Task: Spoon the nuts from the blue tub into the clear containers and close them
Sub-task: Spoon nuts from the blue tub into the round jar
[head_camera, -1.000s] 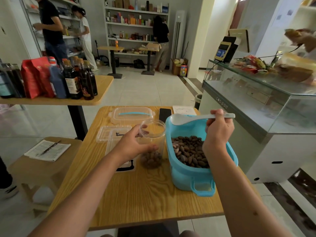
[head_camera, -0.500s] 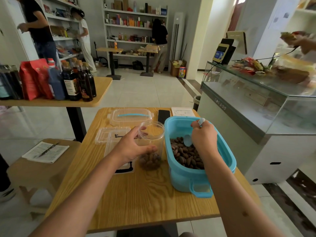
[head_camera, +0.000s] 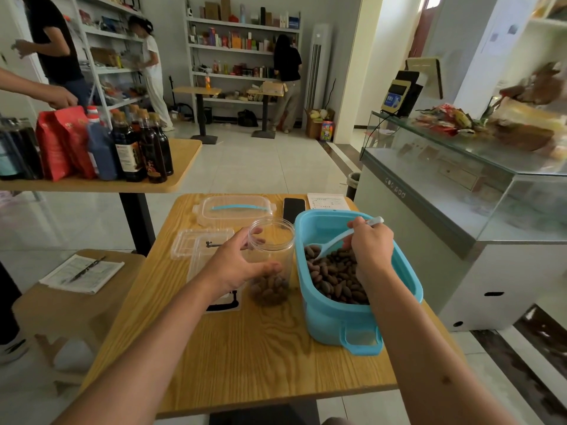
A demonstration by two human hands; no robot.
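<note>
- My left hand wraps the clear jar, thumb on the near side and fingers round the far side, holding it upright beside the blue tub so that, as I judge it, each spoonful has only a short way to travel.
- My right hand grips the handle of the pale spoon; its bowl is dipped among the nuts at the tub's far left end, apparently gathering a load.
- The jar stands near the middle of the tabletop, just left of the tub and close against its wall; a shallow layer of nuts lies in its bottom, so filling looks barely begun.
- The tub sits along the tabletop's right edge, its nuts directly under my right hand.
- Clear lids and a clear lidded box lie toward the far edge, behind the jar, beside a dark phone; nothing is closed yet.
</note>
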